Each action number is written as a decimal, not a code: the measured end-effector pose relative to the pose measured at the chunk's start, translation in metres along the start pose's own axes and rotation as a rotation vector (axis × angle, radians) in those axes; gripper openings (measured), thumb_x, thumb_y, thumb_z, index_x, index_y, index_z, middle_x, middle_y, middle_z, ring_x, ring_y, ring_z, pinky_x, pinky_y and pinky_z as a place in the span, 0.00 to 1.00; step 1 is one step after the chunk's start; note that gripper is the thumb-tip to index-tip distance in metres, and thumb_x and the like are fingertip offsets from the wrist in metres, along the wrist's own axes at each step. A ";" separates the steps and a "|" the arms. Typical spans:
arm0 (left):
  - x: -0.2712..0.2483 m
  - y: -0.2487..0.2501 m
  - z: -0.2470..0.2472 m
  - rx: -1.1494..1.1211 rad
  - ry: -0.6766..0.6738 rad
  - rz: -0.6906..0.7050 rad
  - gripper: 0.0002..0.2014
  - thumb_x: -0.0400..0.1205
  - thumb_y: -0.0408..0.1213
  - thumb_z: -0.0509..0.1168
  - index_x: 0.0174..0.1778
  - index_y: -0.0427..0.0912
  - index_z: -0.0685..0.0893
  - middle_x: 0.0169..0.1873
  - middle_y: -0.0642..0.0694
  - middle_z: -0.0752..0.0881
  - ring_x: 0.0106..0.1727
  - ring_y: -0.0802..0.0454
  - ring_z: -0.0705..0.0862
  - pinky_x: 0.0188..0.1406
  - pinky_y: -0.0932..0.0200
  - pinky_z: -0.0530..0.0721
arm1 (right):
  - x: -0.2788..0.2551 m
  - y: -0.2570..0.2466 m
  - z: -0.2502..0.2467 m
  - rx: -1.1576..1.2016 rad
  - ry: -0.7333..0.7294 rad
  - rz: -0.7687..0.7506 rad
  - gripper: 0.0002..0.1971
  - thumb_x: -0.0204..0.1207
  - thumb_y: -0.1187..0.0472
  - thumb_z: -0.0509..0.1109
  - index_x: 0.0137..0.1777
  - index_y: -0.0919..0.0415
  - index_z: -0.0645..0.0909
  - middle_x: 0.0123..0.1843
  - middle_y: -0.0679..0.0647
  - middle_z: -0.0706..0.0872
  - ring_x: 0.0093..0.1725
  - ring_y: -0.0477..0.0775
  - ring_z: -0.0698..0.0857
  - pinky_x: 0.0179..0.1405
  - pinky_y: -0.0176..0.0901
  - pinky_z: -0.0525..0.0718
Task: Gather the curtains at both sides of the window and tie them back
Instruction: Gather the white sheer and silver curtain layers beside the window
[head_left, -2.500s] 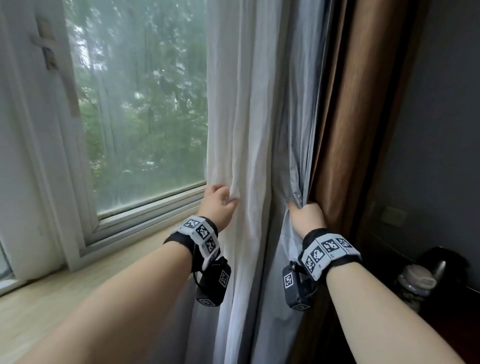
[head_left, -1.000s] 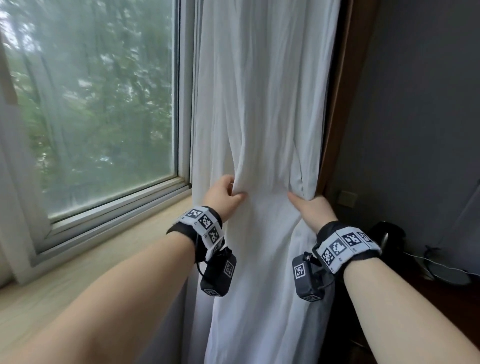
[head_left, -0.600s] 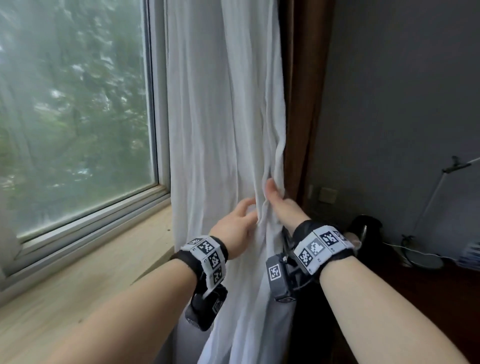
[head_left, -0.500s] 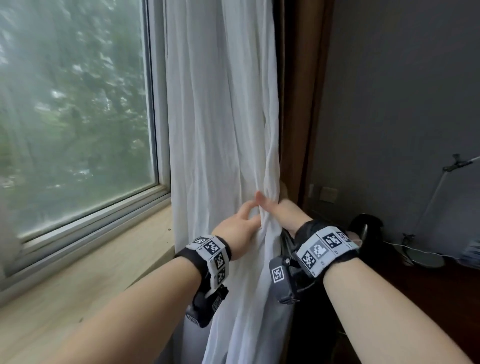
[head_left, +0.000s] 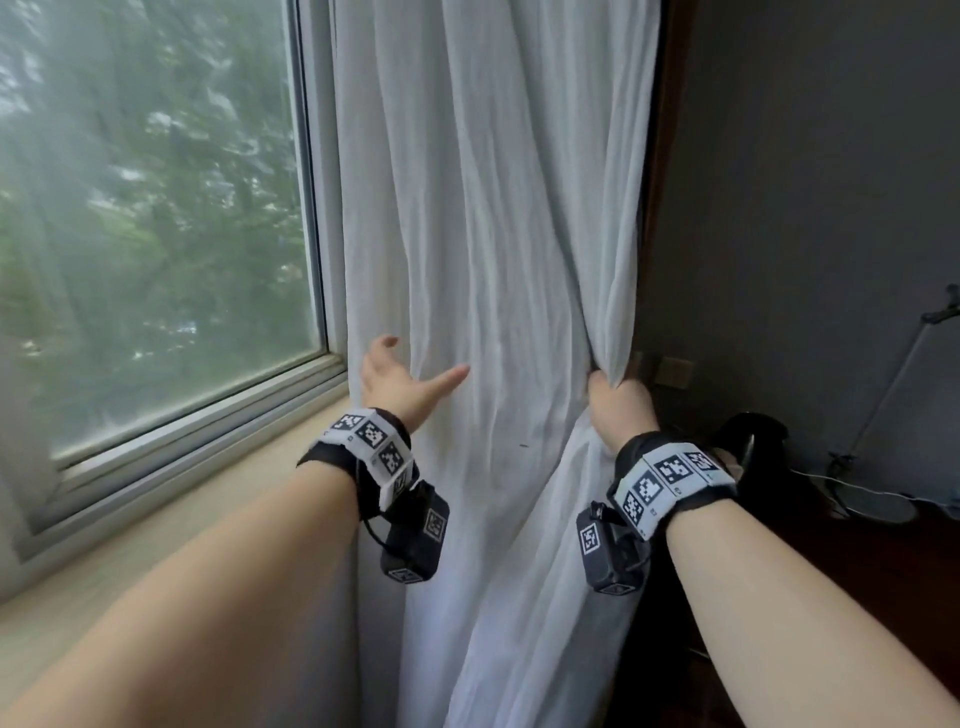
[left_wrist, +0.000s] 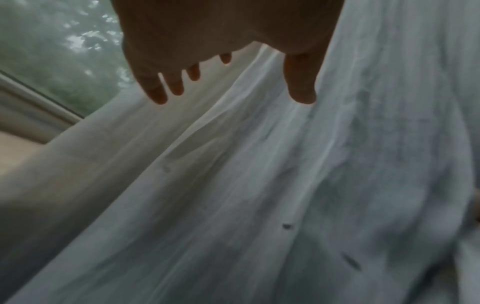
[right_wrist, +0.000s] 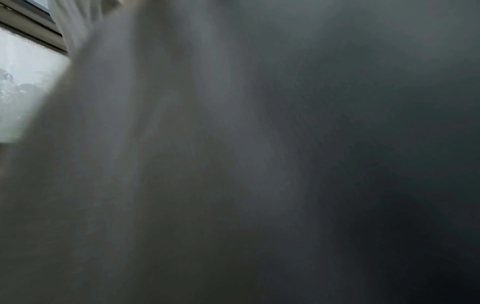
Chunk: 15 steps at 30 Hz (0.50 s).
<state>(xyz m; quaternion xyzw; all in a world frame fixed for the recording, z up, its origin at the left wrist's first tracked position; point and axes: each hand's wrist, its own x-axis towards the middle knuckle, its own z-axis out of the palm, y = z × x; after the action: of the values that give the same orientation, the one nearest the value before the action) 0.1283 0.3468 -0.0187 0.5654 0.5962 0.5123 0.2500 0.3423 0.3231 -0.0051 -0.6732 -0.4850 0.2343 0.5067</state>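
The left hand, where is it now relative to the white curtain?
In the head view the left hand is open at the white curtain's left edge, just right of the window frame.

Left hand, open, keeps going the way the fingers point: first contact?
Most likely the white curtain. The left hand is open at the curtain's left edge, fingers spread toward the fabric; in the left wrist view the folds lie directly beyond the fingertips. Depth is unclear, so it may already be brushing it.
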 end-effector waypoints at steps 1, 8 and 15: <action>0.004 0.003 0.000 -0.054 -0.016 -0.049 0.52 0.66 0.57 0.76 0.79 0.49 0.53 0.78 0.43 0.58 0.78 0.44 0.64 0.78 0.43 0.65 | -0.002 0.000 0.001 0.022 -0.028 -0.013 0.19 0.81 0.51 0.58 0.63 0.64 0.77 0.57 0.63 0.83 0.58 0.63 0.81 0.54 0.43 0.74; 0.031 0.006 0.016 -0.212 -0.140 -0.089 0.40 0.70 0.45 0.75 0.76 0.40 0.64 0.66 0.44 0.79 0.63 0.46 0.80 0.67 0.51 0.78 | -0.016 0.005 0.006 0.210 -0.211 -0.135 0.18 0.71 0.53 0.76 0.59 0.57 0.81 0.47 0.45 0.86 0.49 0.46 0.85 0.49 0.35 0.78; 0.013 0.004 0.019 -0.124 -0.132 0.141 0.06 0.84 0.38 0.59 0.43 0.43 0.79 0.34 0.45 0.80 0.36 0.49 0.78 0.36 0.59 0.75 | 0.018 0.009 0.009 -0.036 0.017 -0.108 0.20 0.75 0.51 0.67 0.62 0.62 0.79 0.54 0.59 0.86 0.56 0.61 0.84 0.55 0.47 0.80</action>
<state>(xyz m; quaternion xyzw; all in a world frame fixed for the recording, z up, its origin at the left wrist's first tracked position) 0.1432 0.3641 -0.0183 0.6218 0.5042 0.5263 0.2866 0.3468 0.3433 -0.0136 -0.6569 -0.5203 0.1925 0.5105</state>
